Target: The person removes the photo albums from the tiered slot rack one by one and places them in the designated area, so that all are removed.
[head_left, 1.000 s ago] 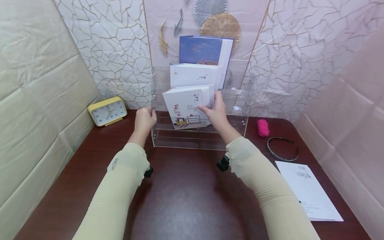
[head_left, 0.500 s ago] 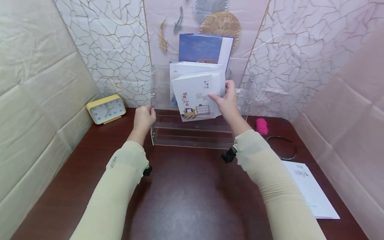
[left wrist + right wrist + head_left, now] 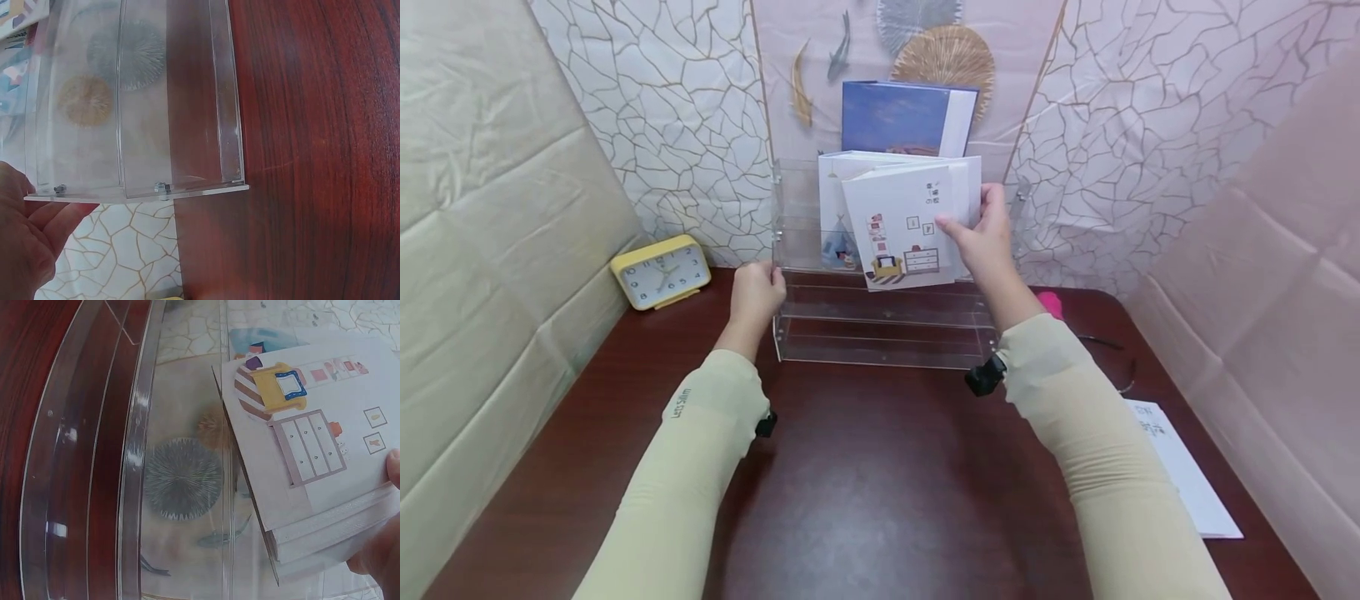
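My right hand point(image 3: 987, 242) pinches a white book point(image 3: 904, 237) by its right edge, thumb on the cover and fingers behind. The cover shows a yellow armchair and a chest of drawers. This book is tilted, lifted in front of the clear acrylic tiered rack point(image 3: 880, 315). In the right wrist view its lower edge point(image 3: 250, 481) hangs beside the clear panels. Behind it another white book point(image 3: 833, 212) stands in the rack, partly covered. A blue book point(image 3: 895, 117) stands at the rear. My left hand point(image 3: 756, 293) grips the rack's left side panel point(image 3: 144, 194).
A yellow alarm clock point(image 3: 660, 271) stands at the left against the wall cloth. On the right lie pink yarn point(image 3: 1049, 304), partly hidden by my arm, a dark headband point(image 3: 1101, 342) and a white book point(image 3: 1187, 475). The dark wooden table point(image 3: 865, 475) extends in front of the rack.
My right hand has raised the white book up and to the right, out of the rack's lower front tier. The book behind shows its left picture now. My left hand stays on the rack.
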Demonstrator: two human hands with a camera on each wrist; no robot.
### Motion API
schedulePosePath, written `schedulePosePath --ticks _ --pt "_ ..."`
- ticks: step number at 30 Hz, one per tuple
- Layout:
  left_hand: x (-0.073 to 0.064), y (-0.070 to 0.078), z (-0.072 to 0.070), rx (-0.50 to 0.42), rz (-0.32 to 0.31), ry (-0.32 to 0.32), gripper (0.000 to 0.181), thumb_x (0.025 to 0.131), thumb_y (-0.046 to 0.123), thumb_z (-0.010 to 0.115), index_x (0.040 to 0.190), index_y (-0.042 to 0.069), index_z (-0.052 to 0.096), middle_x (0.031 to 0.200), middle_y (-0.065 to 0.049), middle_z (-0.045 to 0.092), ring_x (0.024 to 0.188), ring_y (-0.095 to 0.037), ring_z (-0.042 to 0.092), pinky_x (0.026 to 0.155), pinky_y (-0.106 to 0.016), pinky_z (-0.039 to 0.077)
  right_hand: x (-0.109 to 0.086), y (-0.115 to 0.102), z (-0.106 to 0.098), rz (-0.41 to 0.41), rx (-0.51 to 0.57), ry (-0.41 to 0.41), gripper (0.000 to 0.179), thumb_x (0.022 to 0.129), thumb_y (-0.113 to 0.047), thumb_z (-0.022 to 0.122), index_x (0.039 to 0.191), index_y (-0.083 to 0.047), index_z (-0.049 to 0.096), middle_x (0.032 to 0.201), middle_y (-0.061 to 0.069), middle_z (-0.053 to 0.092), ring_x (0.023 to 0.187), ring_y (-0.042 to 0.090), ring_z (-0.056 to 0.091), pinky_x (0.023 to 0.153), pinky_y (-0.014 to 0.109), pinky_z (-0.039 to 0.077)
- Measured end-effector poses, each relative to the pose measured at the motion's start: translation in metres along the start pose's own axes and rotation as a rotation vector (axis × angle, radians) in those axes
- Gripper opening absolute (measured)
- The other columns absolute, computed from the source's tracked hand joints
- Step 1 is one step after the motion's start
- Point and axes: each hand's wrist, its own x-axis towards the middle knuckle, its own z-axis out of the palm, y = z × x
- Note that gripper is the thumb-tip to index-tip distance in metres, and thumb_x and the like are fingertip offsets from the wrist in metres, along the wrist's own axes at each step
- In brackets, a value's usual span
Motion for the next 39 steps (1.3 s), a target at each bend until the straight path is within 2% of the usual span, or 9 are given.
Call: schedulePosePath --ticks 8,13,21,28,31,34,39 --pt "-0.003 0.002 0.003 -0.015 -0.021 -0.017 0.029 0.09 0.006 0.051 0.061 0.002 0.047 0.061 -0.017 0.055 0.062 -0.034 0.05 0.063 -0.044 0.043 0.0 -0.001 -0.011 -0.027 0.016 0.003 0.052 0.077 -0.003 0.074 0.116 -0.005 0.039 0.112 0.011 0.057 0.106 0.02 0.054 0.09 0.031 0.042" --pt "-0.002 0.002 0.002 -0.008 -0.021 -0.016 0.028 0.09 0.007 0.051 0.062 0.002 0.048 0.063 -0.018 0.057 0.065 -0.036 0.053 0.065 -0.045 0.044 -0.001 -0.006 -0.026 0.0 0.049 0.01 0.051 0.079 -0.002 0.072 0.118 -0.008 0.039 0.117 0.01 0.055 0.109 0.02 0.051 0.093 0.031 0.04" --pt "-0.007 0.002 0.004 -0.002 -0.039 -0.038 0.03 0.09 0.007 0.051 0.061 0.004 0.044 0.059 -0.016 0.053 0.061 -0.032 0.046 0.062 -0.043 0.042 -0.012 -0.007 -0.06 0.015 0.092 0.077 0.045 0.082 -0.002 0.068 0.117 -0.009 0.04 0.116 0.009 0.056 0.106 0.021 0.051 0.09 0.034 0.041" --pt "-0.009 0.001 0.004 -0.003 -0.027 -0.019 0.027 0.089 0.006 0.051 0.063 0.0 0.05 0.066 -0.02 0.059 0.068 -0.039 0.056 0.067 -0.047 0.045 -0.032 -0.006 -0.098 0.064 0.109 0.097 0.047 0.084 -0.004 0.067 0.122 -0.012 0.04 0.119 0.007 0.055 0.109 0.021 0.05 0.093 0.037 0.039" --pt "-0.009 0.0 0.003 -0.006 -0.034 -0.022 0.026 0.09 0.007 0.051 0.065 0.0 0.052 0.068 -0.021 0.061 0.071 -0.04 0.058 0.068 -0.047 0.045 -0.045 -0.006 -0.109 0.111 0.124 0.101 0.044 0.085 -0.003 0.065 0.119 -0.013 0.039 0.117 0.007 0.055 0.109 0.021 0.051 0.092 0.037 0.04" --pt "-0.007 0.0 0.002 -0.01 -0.036 -0.026 0.026 0.09 0.007 0.051 0.065 0.0 0.052 0.069 -0.021 0.061 0.071 -0.04 0.058 0.067 -0.047 0.045 -0.063 -0.003 -0.116 0.199 0.085 0.086 0.039 0.087 -0.003 0.062 0.116 -0.012 0.037 0.114 0.005 0.054 0.103 0.018 0.054 0.086 0.033 0.045" --pt "-0.003 0.002 -0.001 -0.012 -0.022 -0.015 0.029 0.09 0.006 0.05 0.061 0.002 0.046 0.061 -0.019 0.056 0.062 -0.035 0.051 0.063 -0.045 0.043 -0.097 0.012 -0.127 0.377 -0.023 -0.007 0.043 0.09 -0.005 0.059 0.124 -0.003 0.031 0.11 0.007 0.049 0.088 0.011 0.056 0.072 0.025 0.049"
